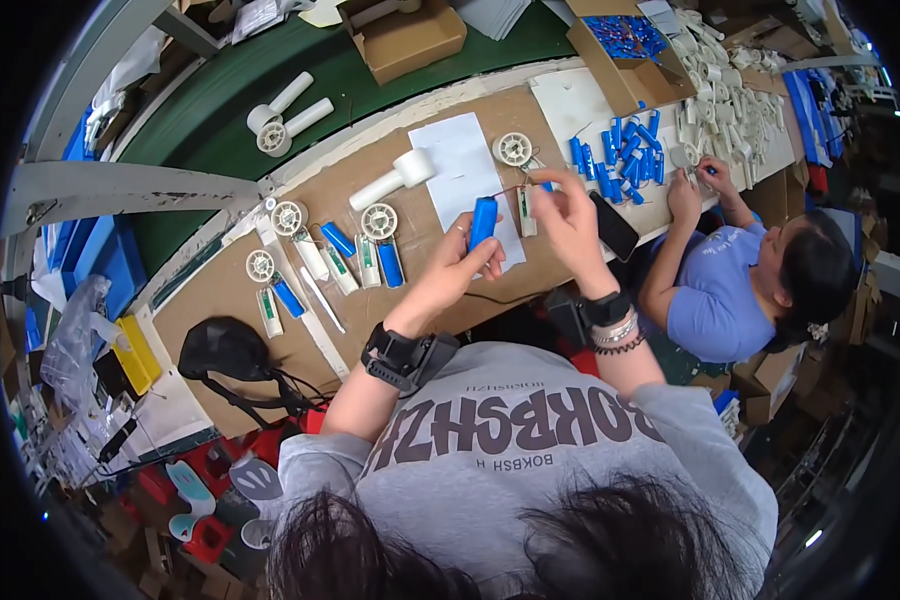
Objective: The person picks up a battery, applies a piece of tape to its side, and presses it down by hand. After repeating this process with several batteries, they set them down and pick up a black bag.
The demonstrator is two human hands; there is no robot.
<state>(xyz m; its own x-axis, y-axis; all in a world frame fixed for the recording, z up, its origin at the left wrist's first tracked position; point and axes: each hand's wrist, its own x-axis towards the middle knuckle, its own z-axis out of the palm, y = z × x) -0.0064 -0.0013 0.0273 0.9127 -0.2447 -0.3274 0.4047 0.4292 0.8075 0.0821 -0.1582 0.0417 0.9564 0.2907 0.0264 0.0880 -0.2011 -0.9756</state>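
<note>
A blue cylindrical battery cell (pixel 484 220) stands tilted in my left hand (pixel 457 262), the thumb and fingers closed around its lower part. From its top a thin reddish wire (pixel 510 190) runs right to the fingertips of my right hand (pixel 570 222), which are closed on it in a pinch. Just beside those fingers lies an opened white handheld-fan body (pixel 514 150) with a round slotted head, its handle partly hidden by my hand. A green circuit board (pixel 526 212) shows in the handle. Under my hands is a white paper sheet (pixel 454 160).
Several opened fan bodies (pixel 379 222) with blue cells lie to the left, near a closed white fan (pixel 394 180). A phone (pixel 613 228) is right of my hand. Loose blue cells (pixel 625 160) lie before a co-worker (pixel 735 275). A black bag (pixel 225 350) sits at left.
</note>
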